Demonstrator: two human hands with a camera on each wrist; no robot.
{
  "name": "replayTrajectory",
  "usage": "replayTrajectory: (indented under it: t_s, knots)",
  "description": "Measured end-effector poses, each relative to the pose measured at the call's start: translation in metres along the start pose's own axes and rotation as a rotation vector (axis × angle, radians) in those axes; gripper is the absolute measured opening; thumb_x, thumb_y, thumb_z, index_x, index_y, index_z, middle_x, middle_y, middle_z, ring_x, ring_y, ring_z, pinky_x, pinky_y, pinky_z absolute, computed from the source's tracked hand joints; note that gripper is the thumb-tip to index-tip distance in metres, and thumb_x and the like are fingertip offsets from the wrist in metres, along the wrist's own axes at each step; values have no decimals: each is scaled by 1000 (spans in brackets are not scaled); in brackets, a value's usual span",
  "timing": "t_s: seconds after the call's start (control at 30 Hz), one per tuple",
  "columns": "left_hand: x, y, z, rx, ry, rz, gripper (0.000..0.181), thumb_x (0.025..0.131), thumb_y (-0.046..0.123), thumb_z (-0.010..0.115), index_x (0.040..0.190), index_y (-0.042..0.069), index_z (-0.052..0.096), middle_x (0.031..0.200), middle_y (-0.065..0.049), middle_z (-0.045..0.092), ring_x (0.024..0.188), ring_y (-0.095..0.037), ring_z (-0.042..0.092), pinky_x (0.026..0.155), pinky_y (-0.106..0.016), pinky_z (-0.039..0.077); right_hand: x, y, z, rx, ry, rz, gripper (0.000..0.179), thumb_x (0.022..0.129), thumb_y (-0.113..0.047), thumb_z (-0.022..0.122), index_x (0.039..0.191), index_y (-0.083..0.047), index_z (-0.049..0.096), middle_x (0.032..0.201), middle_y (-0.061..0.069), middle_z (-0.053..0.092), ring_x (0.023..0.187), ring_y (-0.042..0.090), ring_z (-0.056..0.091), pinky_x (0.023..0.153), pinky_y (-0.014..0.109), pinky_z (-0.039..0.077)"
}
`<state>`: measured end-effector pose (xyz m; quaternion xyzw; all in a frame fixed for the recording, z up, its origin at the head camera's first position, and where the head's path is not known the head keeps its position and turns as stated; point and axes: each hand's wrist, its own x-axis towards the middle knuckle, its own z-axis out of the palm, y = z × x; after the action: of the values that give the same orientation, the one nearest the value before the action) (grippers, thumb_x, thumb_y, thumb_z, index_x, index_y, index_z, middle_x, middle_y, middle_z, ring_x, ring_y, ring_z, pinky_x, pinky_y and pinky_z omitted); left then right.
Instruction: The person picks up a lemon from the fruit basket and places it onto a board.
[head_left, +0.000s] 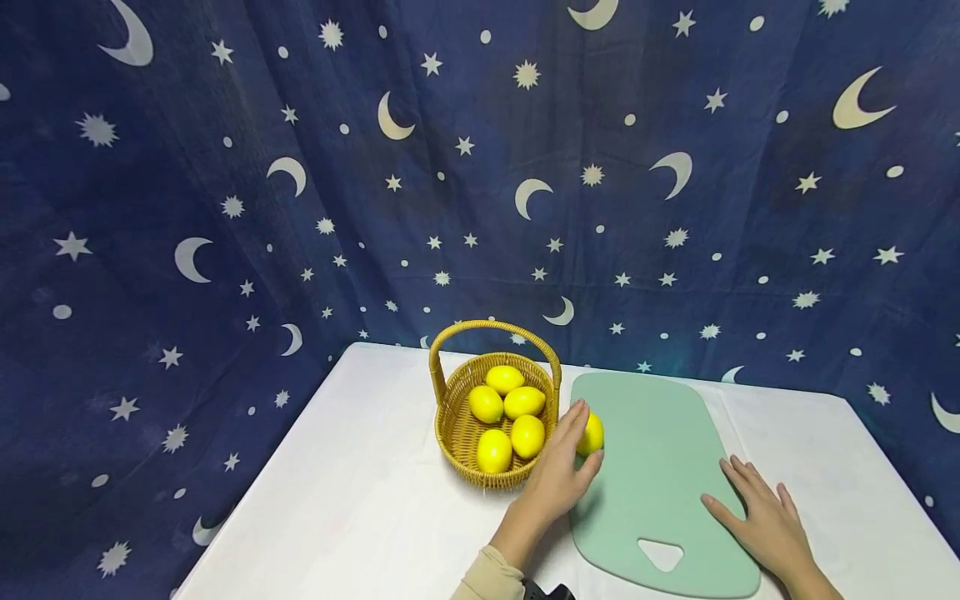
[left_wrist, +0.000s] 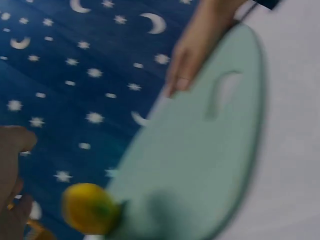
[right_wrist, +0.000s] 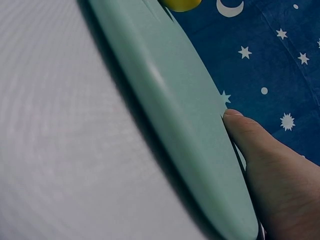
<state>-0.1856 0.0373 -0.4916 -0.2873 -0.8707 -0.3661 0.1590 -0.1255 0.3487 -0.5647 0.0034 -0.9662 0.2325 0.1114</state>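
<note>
On the left part of a pale green cutting board [head_left: 652,483] sits a yellow lemon [head_left: 592,434]. My left hand [head_left: 553,477], fingers extended and thumb apart, is between that lemon and the wicker basket [head_left: 442,437]. The left wrist view is blurred, but the lemon [left_wrist: 90,207] appears there with a gap from the left hand [left_wrist: 11,167]. Several more lemons [head_left: 493,452] lie in the basket. With fingers spread, my right hand [head_left: 768,525] rests at the board's right edge; its thumb [right_wrist: 250,130] shows beside the edge in the right wrist view.
The basket's tall arched handle [head_left: 495,325] rises over the lemons. A white cloth [head_left: 337,492] covers the table. Behind it hangs a dark blue curtain [head_left: 480,208] with moons and stars. The board has a triangular cutout near its front end.
</note>
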Motion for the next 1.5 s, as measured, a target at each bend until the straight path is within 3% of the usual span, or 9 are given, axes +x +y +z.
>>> replayTrajectory:
  t_s: [0.13,0.3,0.47,0.7,0.87,1.13,1.33,1.5]
  knots:
    - [4,3,-32,-98,-13,29,54,93,25,60,142,12,44,147,-1,43,136,-14,41,112,-33,37,-1,0,1,-2,-1,3,78,89,-48,58,142,4,35,145,33,32,142,46,14,113,59,-17]
    - [7,-9,-64,-187,-16,34,47,90,23,64,135,14,54,141,4,50,131,-13,46,110,-32,39,-2,0,2,-2,0,5,78,89,-48,58,142,3,35,144,33,32,141,46,15,113,59,-16]
    - [3,-36,-86,-207,-67,-36,48,89,27,65,134,15,55,139,4,52,130,-14,47,110,-34,39,-2,0,3,-7,2,6,78,89,-49,58,142,4,36,145,33,32,142,45,14,114,59,-16]
    - [-11,-69,-112,-106,-230,-182,60,86,32,68,141,18,47,142,-1,50,132,-22,45,110,-43,38,-2,-2,3,-5,4,3,78,89,-49,58,143,3,35,145,33,32,144,43,12,114,57,-17]
    - [-17,-78,-119,-49,-337,-223,63,85,27,70,141,13,45,142,-5,49,131,-25,46,109,-44,38,-2,-2,2,-5,11,1,78,89,-48,58,143,2,35,145,33,32,144,43,12,114,57,-17]
    - [-17,-76,-118,10,-399,-233,64,82,25,74,138,10,48,142,-8,49,133,-26,43,112,-44,35,-2,-4,1,-1,12,0,77,89,-48,58,143,3,35,145,32,32,145,41,10,114,57,-17]
    - [-17,-75,-114,79,-393,-234,64,81,25,75,137,10,49,141,-10,49,132,-27,45,111,-44,36,-2,-3,1,-5,6,6,78,89,-49,57,143,3,35,145,33,32,145,41,10,114,57,-18]
    - [-16,-74,-110,108,-331,-265,60,81,28,74,135,13,52,138,-8,52,130,-27,47,109,-44,38,-1,-3,0,-6,3,6,78,89,-49,57,143,3,35,145,33,31,144,42,10,114,57,-18]
